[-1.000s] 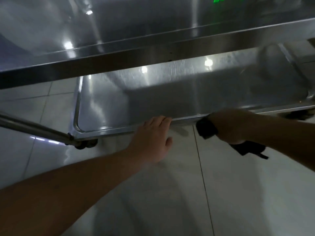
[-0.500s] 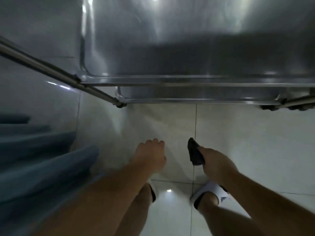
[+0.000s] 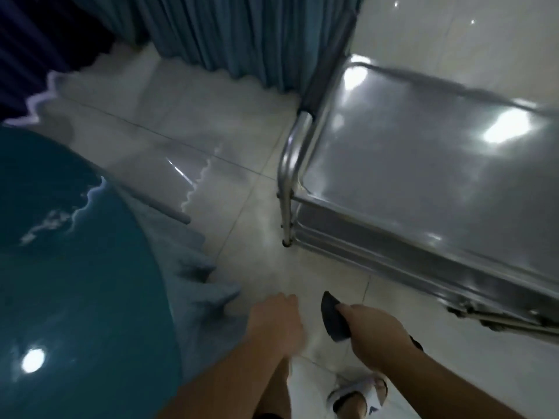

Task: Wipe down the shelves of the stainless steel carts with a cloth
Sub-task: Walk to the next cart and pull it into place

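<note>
Right hand low over the floor, gripping a dark cloth that pokes out ahead of the knuckles. Left hand just beside it, holding nothing, fingers loosely curled. Off to the right, well apart from both, steel cart, top shelf gleaming. Blue curtain behind.

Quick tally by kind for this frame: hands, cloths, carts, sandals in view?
Hands: 2, left hanging loose and holding nothing, right gripping the cloth
Cloths: 1, dark
Carts: 1, steel
Sandals: 1, white
Total: 5
</note>
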`<state>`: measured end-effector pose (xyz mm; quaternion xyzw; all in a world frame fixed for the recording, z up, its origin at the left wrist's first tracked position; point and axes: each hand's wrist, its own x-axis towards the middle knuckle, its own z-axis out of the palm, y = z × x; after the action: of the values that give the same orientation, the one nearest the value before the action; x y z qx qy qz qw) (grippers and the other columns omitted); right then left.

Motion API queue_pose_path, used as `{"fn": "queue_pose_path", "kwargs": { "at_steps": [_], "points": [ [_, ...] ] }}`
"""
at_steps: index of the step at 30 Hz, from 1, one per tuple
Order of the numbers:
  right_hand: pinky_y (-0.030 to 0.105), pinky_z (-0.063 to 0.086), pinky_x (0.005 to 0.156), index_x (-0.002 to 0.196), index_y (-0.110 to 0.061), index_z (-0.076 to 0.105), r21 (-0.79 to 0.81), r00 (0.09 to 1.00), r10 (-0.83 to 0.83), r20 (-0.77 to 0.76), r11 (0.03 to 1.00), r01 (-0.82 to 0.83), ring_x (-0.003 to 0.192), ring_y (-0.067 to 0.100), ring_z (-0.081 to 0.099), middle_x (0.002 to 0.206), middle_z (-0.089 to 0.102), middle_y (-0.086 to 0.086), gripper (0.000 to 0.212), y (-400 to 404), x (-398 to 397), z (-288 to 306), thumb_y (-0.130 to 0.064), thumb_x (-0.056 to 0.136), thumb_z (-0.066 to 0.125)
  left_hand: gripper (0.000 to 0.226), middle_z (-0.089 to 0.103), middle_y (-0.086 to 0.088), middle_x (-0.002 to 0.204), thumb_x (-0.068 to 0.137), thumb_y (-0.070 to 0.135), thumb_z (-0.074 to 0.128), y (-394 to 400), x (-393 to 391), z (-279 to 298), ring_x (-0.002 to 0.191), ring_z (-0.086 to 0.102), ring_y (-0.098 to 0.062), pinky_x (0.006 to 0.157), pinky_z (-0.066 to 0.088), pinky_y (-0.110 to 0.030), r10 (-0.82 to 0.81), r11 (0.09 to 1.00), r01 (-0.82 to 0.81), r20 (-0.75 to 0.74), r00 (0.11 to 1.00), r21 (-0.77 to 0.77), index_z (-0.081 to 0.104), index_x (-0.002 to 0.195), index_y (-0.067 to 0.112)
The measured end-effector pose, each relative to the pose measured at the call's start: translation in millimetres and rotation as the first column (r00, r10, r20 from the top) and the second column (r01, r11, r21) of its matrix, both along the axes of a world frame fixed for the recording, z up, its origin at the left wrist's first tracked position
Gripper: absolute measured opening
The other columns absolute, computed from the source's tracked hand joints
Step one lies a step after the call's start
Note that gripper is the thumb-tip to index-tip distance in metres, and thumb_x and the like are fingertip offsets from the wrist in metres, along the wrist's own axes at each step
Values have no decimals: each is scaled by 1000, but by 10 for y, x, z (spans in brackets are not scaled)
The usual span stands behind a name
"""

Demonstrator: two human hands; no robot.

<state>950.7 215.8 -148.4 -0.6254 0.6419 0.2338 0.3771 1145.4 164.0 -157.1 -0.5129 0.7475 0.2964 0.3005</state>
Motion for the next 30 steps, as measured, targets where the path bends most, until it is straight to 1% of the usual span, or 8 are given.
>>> {"fn": "queue_pose_path", "kwargs": {
  "at_steps": [4,6,8,11,15,19,24,30],
  "points": [
    [40,55,89,146,-32,40,-90,989,144,-21,985,-145,109,25,63,127,58,0,59,-594,459,707,-7,95,57,32,56,-9,129,104,38,47,-353,500,671,118,57,-31,99,49,-46,45,996,-48,-44,998,-79,49,129,17],
    [41,55,89,144,-31,41,-147,981,191,-38,970,-194,112,26,64,130,60,0,59,-881,672,980,-7,93,60,31,56,-9,130,105,38,45,-559,707,886,120,56,-31,98,47,-46,93,989,-100,-66,993,-110,49,129,17],
    [41,56,86,139,-31,43,-203,974,219,-52,953,-225,108,26,64,126,62,1,56,-1125,864,1215,-7,91,61,31,55,-8,130,106,37,46,-745,874,1059,120,56,-30,91,45,-42,141,975,-154,-90,986,-158,49,129,18],
    [40,55,86,146,-30,37,-273,957,279,-74,918,-289,109,28,63,128,59,3,58,-1440,1070,1444,-12,95,59,31,57,-7,127,105,39,46,-988,1061,1283,117,57,-29,84,41,-41,196,952,-219,-120,973,-216,50,129,19],
    [39,55,88,139,-25,44,-357,922,377,-83,853,-381,107,27,65,124,61,3,43,-1873,1201,1685,-22,99,59,33,57,-7,125,103,42,45,-1318,1219,1491,115,58,-30,88,45,-43,241,930,-269,-137,961,-250,51,127,19],
    [38,55,81,126,-22,49,-386,905,413,-99,823,-418,100,26,66,114,62,2,35,-2393,1240,1937,-16,95,63,38,57,-6,127,102,43,44,-1767,1285,1650,114,57,-29,93,47,-44,248,915,-283,-151,957,-287,50,131,20],
    [38,47,73,131,-24,48,-439,905,411,-109,797,-415,97,27,63,101,52,-2,42,-3166,1175,2158,-13,93,62,47,55,-7,138,104,42,46,-2483,1212,1948,123,56,-30,100,47,-44,279,885,-310,-136,950,-347,47,145,20],
    [39,53,83,136,-25,46,-493,939,342,-30,812,-311,103,27,63,102,49,-2,52,-3975,947,2252,-11,89,63,49,53,-7,147,104,38,46,-3192,1066,2337,127,55,-30,103,46,-42,303,851,-334,-141,943,-405,45,149,19]
  ]
}}
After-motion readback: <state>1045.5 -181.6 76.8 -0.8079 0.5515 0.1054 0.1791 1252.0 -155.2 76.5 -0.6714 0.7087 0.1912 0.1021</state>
